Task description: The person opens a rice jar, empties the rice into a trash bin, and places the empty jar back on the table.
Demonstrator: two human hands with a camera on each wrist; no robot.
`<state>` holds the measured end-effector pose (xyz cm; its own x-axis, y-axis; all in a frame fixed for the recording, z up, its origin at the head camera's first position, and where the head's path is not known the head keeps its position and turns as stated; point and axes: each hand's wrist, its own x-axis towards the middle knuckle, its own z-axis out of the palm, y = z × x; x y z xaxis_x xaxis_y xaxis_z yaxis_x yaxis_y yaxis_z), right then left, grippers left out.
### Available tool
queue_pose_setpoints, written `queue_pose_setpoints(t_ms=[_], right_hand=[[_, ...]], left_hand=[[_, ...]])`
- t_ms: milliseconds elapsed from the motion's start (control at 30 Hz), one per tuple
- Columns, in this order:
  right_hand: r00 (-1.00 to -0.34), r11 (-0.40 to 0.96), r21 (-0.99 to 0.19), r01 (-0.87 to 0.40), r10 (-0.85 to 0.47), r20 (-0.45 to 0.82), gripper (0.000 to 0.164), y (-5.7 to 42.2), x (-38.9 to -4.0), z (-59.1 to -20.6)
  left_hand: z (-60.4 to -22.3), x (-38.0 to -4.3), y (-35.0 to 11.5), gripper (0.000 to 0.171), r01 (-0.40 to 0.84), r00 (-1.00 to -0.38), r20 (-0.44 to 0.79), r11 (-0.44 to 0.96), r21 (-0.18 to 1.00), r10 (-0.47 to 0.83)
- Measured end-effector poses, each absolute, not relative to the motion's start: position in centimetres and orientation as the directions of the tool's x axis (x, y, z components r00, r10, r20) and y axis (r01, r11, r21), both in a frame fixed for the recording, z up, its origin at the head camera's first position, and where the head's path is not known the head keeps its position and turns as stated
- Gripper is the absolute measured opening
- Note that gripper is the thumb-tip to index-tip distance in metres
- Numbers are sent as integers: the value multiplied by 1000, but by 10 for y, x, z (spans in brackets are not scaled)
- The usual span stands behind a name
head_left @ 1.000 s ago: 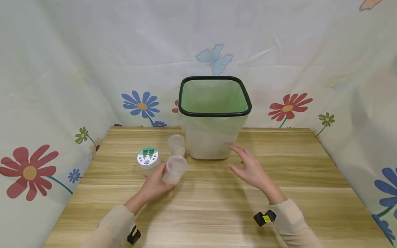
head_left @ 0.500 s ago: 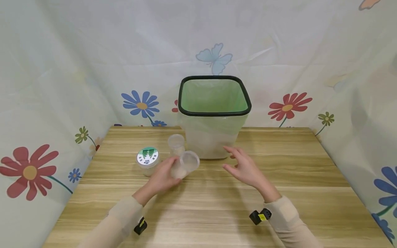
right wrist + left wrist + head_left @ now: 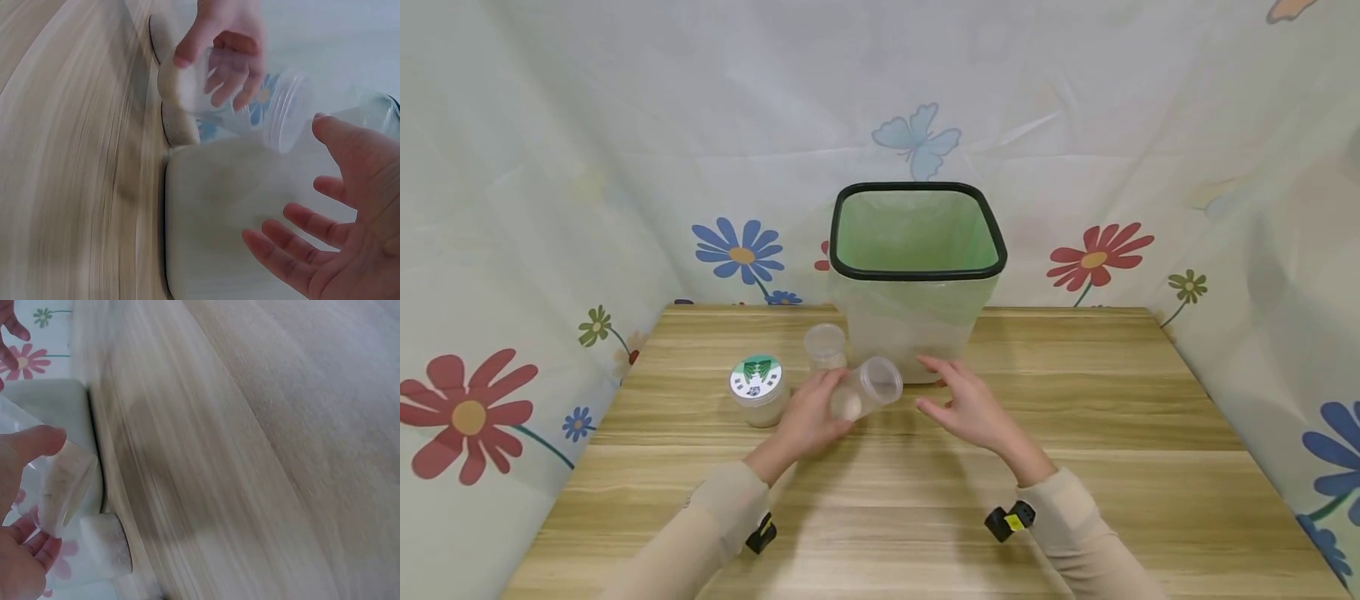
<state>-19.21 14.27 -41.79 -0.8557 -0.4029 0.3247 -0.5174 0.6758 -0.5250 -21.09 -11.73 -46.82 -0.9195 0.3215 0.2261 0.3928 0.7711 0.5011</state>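
My left hand (image 3: 808, 419) grips a clear plastic jar (image 3: 863, 392) round its body, thumb on one side and fingers on the other. The jar leans to the right, raised off the table, with pale, whitish matter at its bottom end. In the right wrist view its ridged mouth end (image 3: 289, 111) points toward my right hand (image 3: 350, 225). That hand holds nothing; its fingers are spread and loosely bent, just right of the jar's mouth and in front of the waste bin (image 3: 917, 276). The left wrist view has the jar's pale bottom (image 3: 65, 484) between thumb and fingers.
A second clear jar (image 3: 825, 340) stands behind my left hand, close to the bin's left side. Left of the hand is a jar with a green and white printed lid (image 3: 757, 377). The bin has a black rim and pale green inside. Behind the wooden table (image 3: 1075, 400) hangs a flowered curtain (image 3: 1037, 108).
My left hand has carried the jar rightward and tipped it from nearly upright to leaning right. My right hand has moved left, closer to the jar's mouth. Bin and other jars stay put.
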Motion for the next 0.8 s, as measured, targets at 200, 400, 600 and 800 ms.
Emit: queue_pose_setpoints(t_ms=[200,400,600,800], right_hand=[[-857,683,-518,-515,-412,308,63,131,-194,-417],[-833,658,-512,-553,-428,350,64,122,-194,-417],[-825,650,-509,-564,-430,366,63,120,-195,-419],[-837,648,-530,-547,-417,354,62,120,-194,-418]], left_hand=[[-471,-214,-109,75,424,-904,252,794,435,345],[-469,-212,-99,78,448,-892,259,802,395,371],[-466,-209,-92,80,466,-883,259,797,383,392],[-466,-209,-91,79,515,-849,311,801,306,427]])
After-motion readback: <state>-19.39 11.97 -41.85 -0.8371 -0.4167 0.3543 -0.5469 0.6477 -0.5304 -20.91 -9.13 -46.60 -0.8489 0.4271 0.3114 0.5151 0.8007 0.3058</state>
